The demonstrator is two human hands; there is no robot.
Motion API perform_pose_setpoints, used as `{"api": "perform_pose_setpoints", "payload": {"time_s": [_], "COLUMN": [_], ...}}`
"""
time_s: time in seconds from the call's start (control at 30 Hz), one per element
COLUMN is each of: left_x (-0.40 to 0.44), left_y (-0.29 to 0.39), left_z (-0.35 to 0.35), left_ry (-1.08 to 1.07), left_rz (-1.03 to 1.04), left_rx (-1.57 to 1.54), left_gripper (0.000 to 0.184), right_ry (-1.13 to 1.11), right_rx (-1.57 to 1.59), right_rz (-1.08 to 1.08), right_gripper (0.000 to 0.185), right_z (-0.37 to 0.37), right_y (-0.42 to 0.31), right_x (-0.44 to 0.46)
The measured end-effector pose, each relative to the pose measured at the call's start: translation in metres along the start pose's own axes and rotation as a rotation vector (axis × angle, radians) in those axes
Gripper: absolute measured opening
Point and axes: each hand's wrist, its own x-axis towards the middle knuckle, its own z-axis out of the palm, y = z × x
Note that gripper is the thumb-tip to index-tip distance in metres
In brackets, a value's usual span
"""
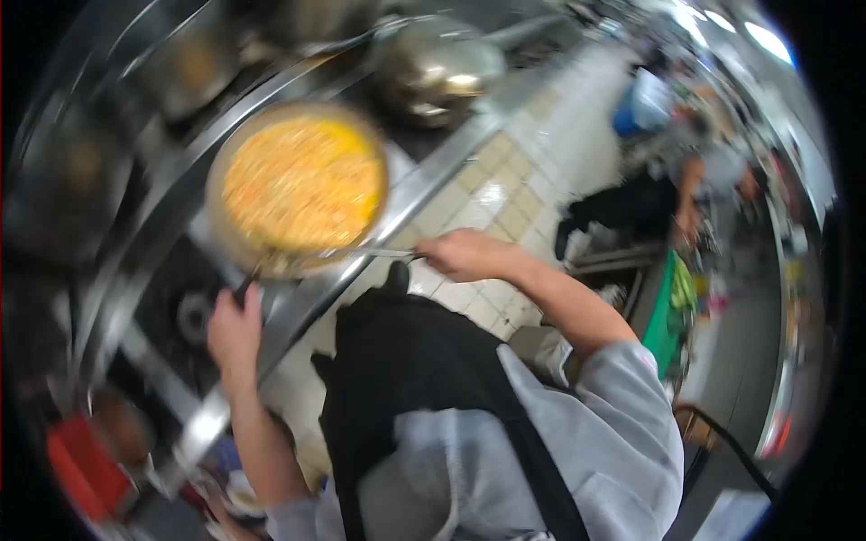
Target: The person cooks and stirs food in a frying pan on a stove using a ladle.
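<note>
A round pan [216, 198] on the stove holds a yellow-orange food mixture [302, 185] that looks wet and chunky. At the pan's near left edge my left hand [236, 332] is closed around its dark handle [244, 290]. My right hand [460, 255] sits to the right of the pan, closed on the end of a metal utensil [383, 252]. The utensil reaches left to the pan's near rim, where its far end is blurred.
Behind the pan stands a shiny metal bowl or lid [437, 72]. Large pots [185, 68] line the back. A red container [88, 464] is at lower left. Across the tiled floor [492, 194], another person [717, 171] is at the right-hand counter with a green board [663, 316].
</note>
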Motion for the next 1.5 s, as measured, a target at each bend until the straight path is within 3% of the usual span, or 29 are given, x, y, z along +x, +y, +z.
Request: {"api": "perform_pose_setpoints", "payload": {"time_s": [0.27, 0.53, 0.63, 0.73, 0.83, 0.97, 1.07, 1.17, 1.3, 1.5], "left_x": [0.004, 0.0, 0.001, 0.003, 0.004, 0.004, 0.009, 0.009, 0.013, 0.012], "left_y": [-0.004, -0.001, -0.004, -0.002, -0.003, -0.004, -0.01, -0.013, -0.01, -0.009], "left_z": [0.007, -0.002, 0.002, 0.0, 0.001, -0.001, 0.002, 0.003, 0.001, 0.0], "left_ry": [-0.036, -0.045, -0.04, -0.049, -0.045, -0.003, 0.029, 0.023, -0.03, -0.033], "left_rz": [-0.034, -0.018, -0.033, -0.032, -0.043, -0.016, 0.003, -0.005, -0.023, -0.006], "left_rx": [-0.038, -0.044, -0.058, -0.054, -0.037, -0.037, -0.031, -0.039, -0.048, -0.061], "left_gripper": [0.05, 0.049, 0.05, 0.05, 0.05, 0.05, 0.05, 0.05, 0.05, 0.049], "right_ry": [-0.032, 0.195, -0.006, -0.037, 0.061, 0.254, 0.344, 0.384, 0.353, 0.454], "right_rx": [0.016, 0.228, 0.637, 0.836, 0.792, 0.301, 0.164, 0.312, 0.92, 1.405], "right_rz": [0.072, 0.05, 0.422, 0.554, 0.494, 0.3, 0.258, 0.285, 0.461, 0.58], "right_gripper": [0.025, 0.032, 0.034, 0.034, 0.034, 0.033, 0.031, 0.029, 0.031, 0.029], "right_z": [0.007, 0.005, -0.025, -0.031, -0.018, -0.002, -0.01, -0.019, -0.02, -0.015], "right_y": [-0.034, -0.01, -0.021, -0.021, -0.021, -0.006, -0.01, -0.018, -0.025, -0.025], "right_x": [0.053, 0.126, 0.099, 0.072, 0.058, 0.053, 0.049, 0.042, 0.032, 0.059]}}
